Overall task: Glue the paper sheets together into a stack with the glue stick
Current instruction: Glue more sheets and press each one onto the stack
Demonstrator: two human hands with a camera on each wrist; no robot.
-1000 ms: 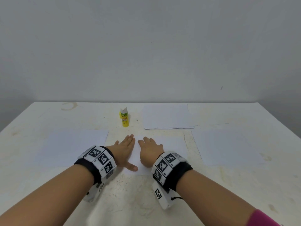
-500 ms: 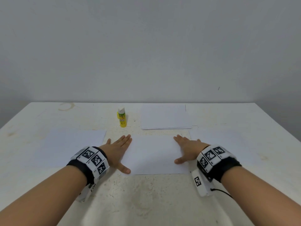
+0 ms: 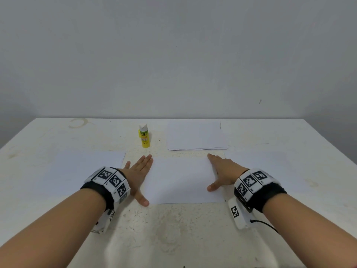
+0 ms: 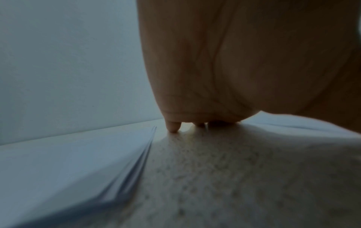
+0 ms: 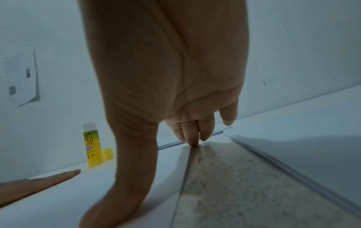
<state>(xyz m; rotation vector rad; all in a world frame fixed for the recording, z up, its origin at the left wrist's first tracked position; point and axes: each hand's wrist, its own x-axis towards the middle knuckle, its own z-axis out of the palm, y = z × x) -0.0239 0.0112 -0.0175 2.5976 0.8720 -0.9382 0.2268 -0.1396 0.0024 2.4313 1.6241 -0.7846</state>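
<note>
Two flat hands frame the middle sheet (image 3: 183, 180), a white paper lying on the near centre of the table (image 3: 173, 235). The left hand (image 3: 138, 173) rests palm down along the sheet's left edge, fingers straight and close together, thumb spread toward the near left corner; it holds nothing. The right hand (image 3: 224, 174) lies on the sheet's right edge, fingers extended toward the far right corner and thumb resting on the paper; it too grips nothing. In the right wrist view the fingertips (image 5: 193, 142) touch the table at the sheet's far right corner, and the sheet's edge shows more than one layer.

Beyond the sheet, the glue stick (image 3: 144, 136) stands upright, yellow with a green label; its top is white, and the right wrist view shows a yellow cap (image 5: 108, 155) standing just beside its base. A paper stack (image 3: 195, 135) lies to the right of the glue stick, near the far edge of the table. The left sheet (image 3: 77, 171) lies just beside the left hand, the right sheet (image 3: 280, 171) just beside the right hand; both are flat on the table.

Each wrist carries a band (image 3: 110, 180) bearing black-and-white square markers. A pale wall (image 3: 173, 55) rises behind the table.
</note>
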